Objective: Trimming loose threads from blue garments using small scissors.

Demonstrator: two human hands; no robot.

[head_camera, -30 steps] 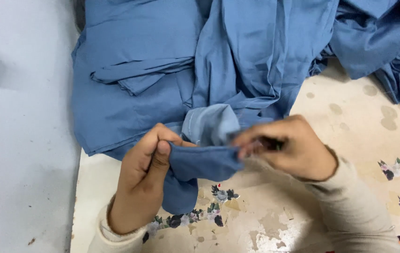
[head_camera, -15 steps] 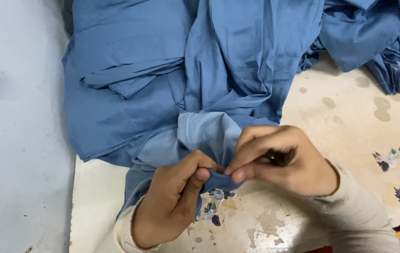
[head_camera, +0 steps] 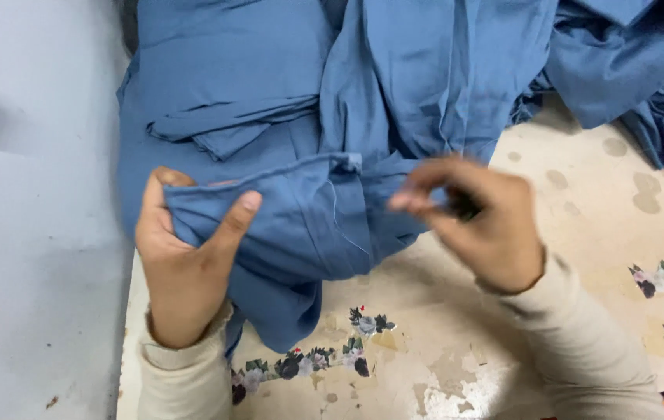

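The left hand [head_camera: 184, 264] grasps a blue fabric piece [head_camera: 301, 225] at its folded edge: the thumb presses on the near face of the cloth while the other fingers curl behind it, so the fabric is pinched between them. From that pinch the piece runs toward the right hand [head_camera: 480, 225] and hangs down below the left thumb onto the table [head_camera: 581, 233] (a worn cream surface with a printed flower pattern).

The right hand is motion-blurred. Its fingertips are drawn together just beside the free edge of the fabric piece, and a small dark object [head_camera: 464, 206] sits between the fingers; whether the fingertips actually grip the cloth cannot be told.

Beyond the fingertips of both hands lies a pile of blue garments [head_camera: 285, 85], loosely heaped and touching the held piece. Both wrists are covered by cream sleeves [head_camera: 581, 342]. To the outside of the left hand runs a grey-blue surface [head_camera: 29, 257].
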